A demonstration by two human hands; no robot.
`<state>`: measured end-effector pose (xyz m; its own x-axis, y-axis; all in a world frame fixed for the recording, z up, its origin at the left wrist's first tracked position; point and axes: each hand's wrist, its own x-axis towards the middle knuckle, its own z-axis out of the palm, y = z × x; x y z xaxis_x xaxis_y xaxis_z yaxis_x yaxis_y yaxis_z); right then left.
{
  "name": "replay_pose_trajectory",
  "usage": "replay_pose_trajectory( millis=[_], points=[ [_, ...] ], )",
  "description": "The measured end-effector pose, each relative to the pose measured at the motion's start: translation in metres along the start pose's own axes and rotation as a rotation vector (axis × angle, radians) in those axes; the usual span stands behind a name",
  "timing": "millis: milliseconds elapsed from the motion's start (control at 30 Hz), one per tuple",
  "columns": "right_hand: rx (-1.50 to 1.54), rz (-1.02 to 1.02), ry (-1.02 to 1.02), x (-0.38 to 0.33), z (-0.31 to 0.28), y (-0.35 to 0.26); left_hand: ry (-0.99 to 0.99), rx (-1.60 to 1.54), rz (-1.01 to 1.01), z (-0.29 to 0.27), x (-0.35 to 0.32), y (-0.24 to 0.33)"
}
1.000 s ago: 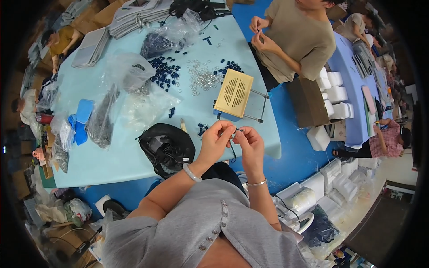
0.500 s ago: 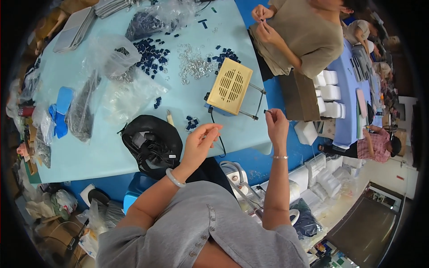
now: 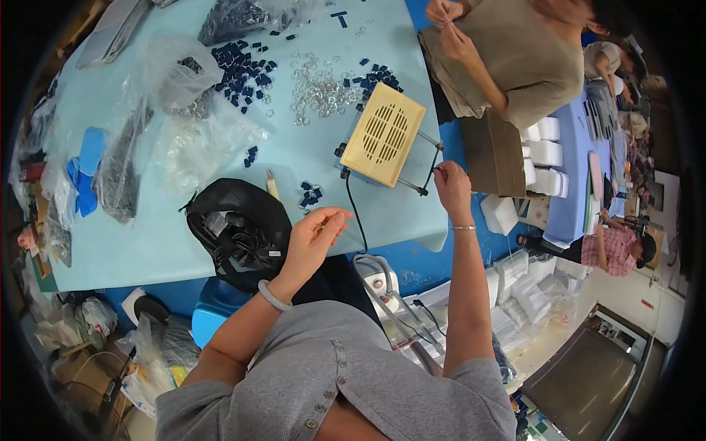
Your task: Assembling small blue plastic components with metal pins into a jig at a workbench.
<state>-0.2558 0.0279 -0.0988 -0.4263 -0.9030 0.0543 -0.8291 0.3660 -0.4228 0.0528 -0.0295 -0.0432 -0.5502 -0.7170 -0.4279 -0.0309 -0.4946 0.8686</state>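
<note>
My right hand pinches a small dark piece, close to the crossbar of a metal frame. That frame sticks out from a beige box-shaped device with a slotted top, at the table's right edge. My left hand is raised over the near edge, thumb pressed toward the index finger. Whatever its fingertips may hold is too small to make out. Beside it lie a few dark blue pieces and a tool with a pale handle. A black mesh bag with dark cords inside sits left of it.
Loose metal rings and a pile of dark blue pieces lie farther back. Clear plastic bags and blue scissors-like handles are at left. A co-worker sits at the far right, beside a cardboard box.
My right hand has moved slightly up and toward the metal frame with the dark piece. My left hand keeps its pinched pose. The whole view has shifted a little.
</note>
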Motion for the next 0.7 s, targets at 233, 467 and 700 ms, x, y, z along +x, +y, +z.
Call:
replay_pose_trajectory(
  millis=[233,467,700],
  points=[
    [-0.035,-0.054,0.001,0.002,0.005,0.004,-0.023,0.015,-0.017,0.000,0.002,-0.007],
    [-0.044,-0.050,-0.036,0.004,0.004,0.004,-0.016,0.014,-0.019,0.001,0.004,-0.008],
    [-0.086,-0.073,-0.046,0.004,0.003,0.004,-0.008,0.007,-0.018,-0.001,0.005,-0.011]
  ],
)
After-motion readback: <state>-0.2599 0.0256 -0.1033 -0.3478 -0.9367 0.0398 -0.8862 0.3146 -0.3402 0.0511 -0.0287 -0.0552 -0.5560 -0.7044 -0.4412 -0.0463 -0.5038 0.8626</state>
